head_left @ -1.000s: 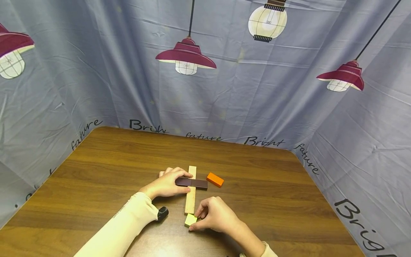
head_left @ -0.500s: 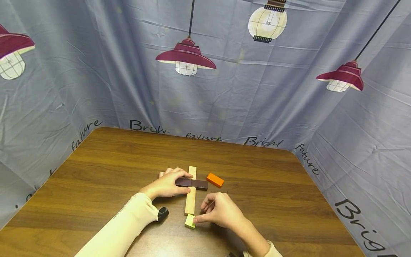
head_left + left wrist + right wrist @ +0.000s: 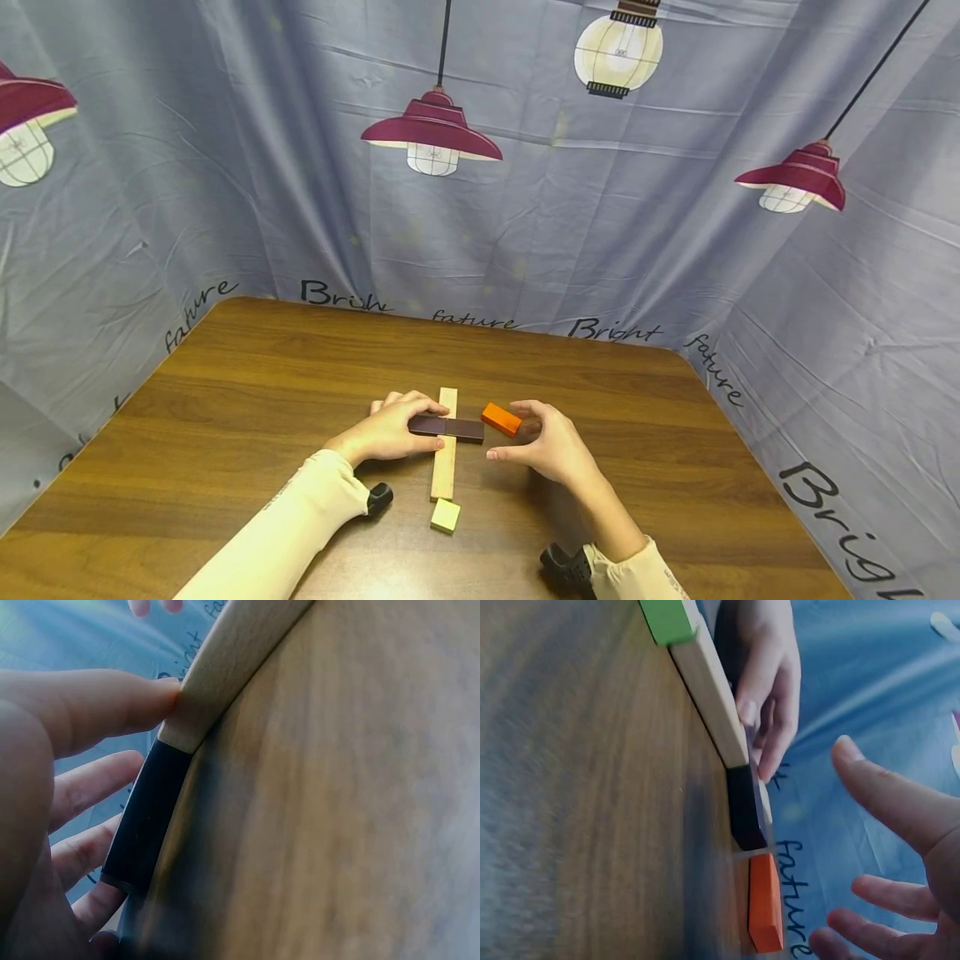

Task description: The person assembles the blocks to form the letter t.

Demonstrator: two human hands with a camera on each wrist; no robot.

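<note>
My left hand rests at the left of a cross of flat blocks. In the left wrist view its thumb touches the near pale wooden block; its fingers extend past a dark brown block. A second dark block forms the right arm, and another pale wooden block the far end. At the near end lies a small block, yellow-green on top and green on its side. Thumb and fingers apart, my right hand hovers beside an orange block, holding nothing.
The blocks lie on a brown wood-grain table. Grey-blue curtains printed with lamps and words surround its back and sides. A black device sits at my left cuff, another black device at my right.
My right hand has let go of the yellow-green block and moved up and right to the orange block, its fingers spreading. The left hand has stayed in place.
</note>
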